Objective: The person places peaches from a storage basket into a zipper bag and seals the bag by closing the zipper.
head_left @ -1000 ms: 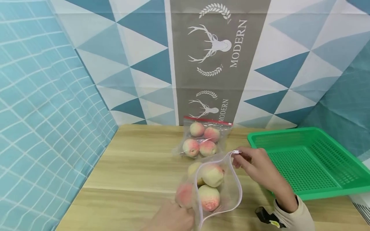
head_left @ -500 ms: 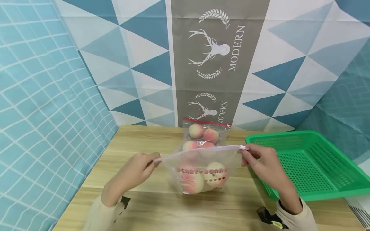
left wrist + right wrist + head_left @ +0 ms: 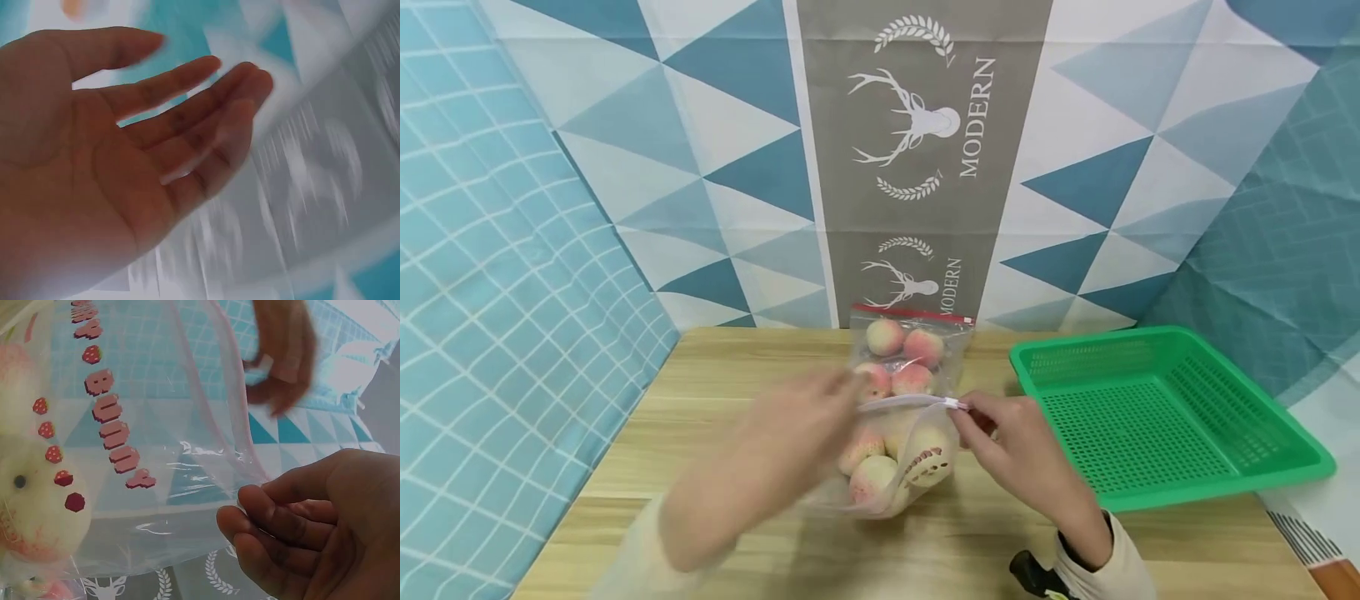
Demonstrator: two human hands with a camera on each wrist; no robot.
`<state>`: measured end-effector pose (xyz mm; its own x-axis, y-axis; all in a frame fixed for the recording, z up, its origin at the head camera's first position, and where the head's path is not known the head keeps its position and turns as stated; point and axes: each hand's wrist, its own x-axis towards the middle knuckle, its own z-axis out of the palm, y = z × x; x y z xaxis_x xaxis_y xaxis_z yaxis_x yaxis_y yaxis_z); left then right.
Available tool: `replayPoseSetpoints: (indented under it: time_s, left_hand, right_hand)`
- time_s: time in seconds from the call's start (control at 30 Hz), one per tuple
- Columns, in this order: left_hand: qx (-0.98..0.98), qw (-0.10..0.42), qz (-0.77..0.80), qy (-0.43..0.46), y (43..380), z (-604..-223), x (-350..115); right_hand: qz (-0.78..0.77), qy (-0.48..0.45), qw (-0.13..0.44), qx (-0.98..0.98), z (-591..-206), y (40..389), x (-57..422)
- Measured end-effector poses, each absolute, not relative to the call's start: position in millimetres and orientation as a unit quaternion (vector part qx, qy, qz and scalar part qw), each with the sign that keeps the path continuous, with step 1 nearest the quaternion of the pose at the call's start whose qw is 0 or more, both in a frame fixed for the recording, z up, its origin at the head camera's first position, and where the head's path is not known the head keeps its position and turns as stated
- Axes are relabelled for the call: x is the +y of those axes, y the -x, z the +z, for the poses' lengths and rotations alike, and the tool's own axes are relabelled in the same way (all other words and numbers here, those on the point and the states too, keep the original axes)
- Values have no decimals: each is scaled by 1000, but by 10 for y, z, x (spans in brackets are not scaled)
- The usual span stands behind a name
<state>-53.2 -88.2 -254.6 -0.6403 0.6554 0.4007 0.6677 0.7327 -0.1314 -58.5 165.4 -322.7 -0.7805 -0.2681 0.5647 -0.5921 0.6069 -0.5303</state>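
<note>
A clear zip bag (image 3: 169, 425) with pink lettering holds several pale pink-and-yellow peaches (image 3: 873, 479). Its pale zip edge stands partly apart. My right hand (image 3: 1018, 450) pinches the top right corner of the bag by the white slider (image 3: 953, 403). Over the bag's left side hovers my left hand (image 3: 782, 442), blurred in the head view. In the left wrist view the left hand (image 3: 144, 137) has fingers spread and slightly bent, with nothing in the palm. Whether it touches the bag cannot be told.
Behind lies another zip bag with a red zip strip (image 3: 913, 312), several peaches inside. A green plastic basket (image 3: 1138, 492) sits at the right on the wooden table (image 3: 715, 367). A patterned cloth wall (image 3: 760, 167) rises behind the table.
My left hand went from low beside the bag to gripping its left corner, then let go and moved right over it. The right hand keeps its pinch at the slider.
</note>
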Motion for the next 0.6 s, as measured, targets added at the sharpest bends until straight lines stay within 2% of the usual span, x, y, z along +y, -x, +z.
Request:
replayPoseSetpoints:
  time_s: [0.1,0.2,0.47,0.6]
  left_hand:
    - [-856,244,52,453,514,-2583,-445]
    - [-822,282,123,480,583,-2663,-210]
    - [-812,277,101,503,749,-2836,-119]
    - [-810,294,81,501,857,-2914,-113]
  right_hand:
    - [354,-271,218,-868,-3245,534,1620]
    - [343,-288,201,-871,-3270,516,1596]
    - [363,-299,153,-869,-3289,562,1746]
    - [366,-299,162,-866,-3276,608,1846]
